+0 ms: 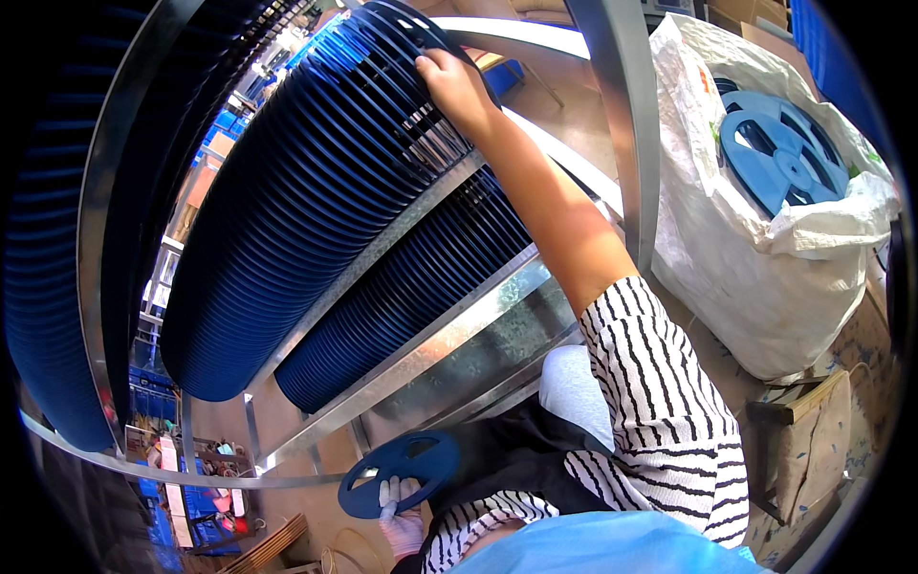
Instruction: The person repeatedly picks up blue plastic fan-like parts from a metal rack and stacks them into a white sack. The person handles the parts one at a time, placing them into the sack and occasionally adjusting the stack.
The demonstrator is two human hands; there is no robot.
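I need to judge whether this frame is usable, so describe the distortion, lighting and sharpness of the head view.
Head view: strong fisheye bending curves the silver metal rack rails, with black vignette at the corners; bright daylight washes out the white woven sack; the rows of dark blue plastic reels and the bare right hand are sharp; the gloved left hand lies in shadow.

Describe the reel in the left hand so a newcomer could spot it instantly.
Start at the metal rack packed with rows of dark blue reels, then drop to the bottom of the view. There the gloved left hand holds a single loose reel, flat-on, its spoked face showing.
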